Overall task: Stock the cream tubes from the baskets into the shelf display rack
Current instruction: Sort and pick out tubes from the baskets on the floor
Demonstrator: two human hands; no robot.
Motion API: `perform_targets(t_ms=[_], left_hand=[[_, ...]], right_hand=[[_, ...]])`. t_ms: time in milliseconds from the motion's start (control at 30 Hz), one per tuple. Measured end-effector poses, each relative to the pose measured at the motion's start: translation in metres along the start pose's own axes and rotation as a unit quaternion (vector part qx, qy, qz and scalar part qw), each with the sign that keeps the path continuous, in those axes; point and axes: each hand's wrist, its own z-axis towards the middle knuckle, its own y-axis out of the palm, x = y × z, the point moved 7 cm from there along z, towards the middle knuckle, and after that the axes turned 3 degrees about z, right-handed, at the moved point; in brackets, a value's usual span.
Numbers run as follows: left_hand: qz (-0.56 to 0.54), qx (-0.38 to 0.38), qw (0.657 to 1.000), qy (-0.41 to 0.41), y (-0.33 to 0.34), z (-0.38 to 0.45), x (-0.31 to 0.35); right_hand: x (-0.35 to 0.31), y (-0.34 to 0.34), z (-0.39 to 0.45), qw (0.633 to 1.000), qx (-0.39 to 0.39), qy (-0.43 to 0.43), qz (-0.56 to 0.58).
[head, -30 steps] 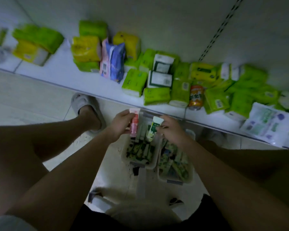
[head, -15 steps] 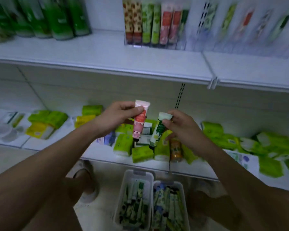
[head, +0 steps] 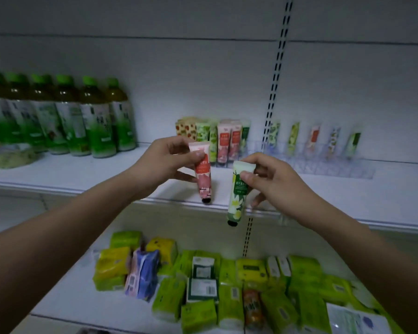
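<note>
A: What were the hands doing at that point?

B: Each was closed on a tube. The left hand (head: 165, 162) pinched a pink tube (head: 202, 175) near its flat crimped end, thumb in front and fingers curled behind, cap hanging down. The right hand (head: 273, 179) held a green tube (head: 238, 192) the same way, thumb pressed on the front just below the crimp. Neither hand had any slack; both grips sat high on the tubes, so the long bodies dangled free.

A: And where were the tubes relative to the rack?

B: In the air in front of the shelf (head: 82, 174), not yet over the clear display rack (head: 323, 162). The rack stood further back, with tubes already upright in its left slots and single ones spaced along the right.

A: What could have gone wrong from there?

B: I'd say the swinging caps were the main risk. Gripped only at the top, either tube might have caught a divider edge and tipped in crooked, or knocked over the standing tubes (head: 225, 143) just beside the pink one's likely slot. Placing both at once would also split attention; a loosened pinch could have dropped a tube onto the tissue packs (head: 203, 280) on the lower shelf.
</note>
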Motion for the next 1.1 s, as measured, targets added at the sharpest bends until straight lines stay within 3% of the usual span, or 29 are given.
perform_targets(t_ms=[200,600,900,1100], left_hand=[[-0.027,0.060,0.998,0.021,0.004,0.033,0.007],[0.164,0.203,0.962,0.077,0.025,0.121,0.031],[0.250,0.243,0.932,0.103,0.037,0.137,0.021],[0.350,0.179,0.913,0.111,0.055,0.146,0.010]], right_hand=[[-0.002,-0.045,0.030,0.997,0.073,-0.007,-0.024],[0.005,-0.096,0.086,0.989,0.143,-0.010,-0.043],[0.017,-0.102,0.100,0.988,0.128,-0.018,-0.083],[0.022,-0.105,0.103,0.986,0.131,-0.008,-0.098]])
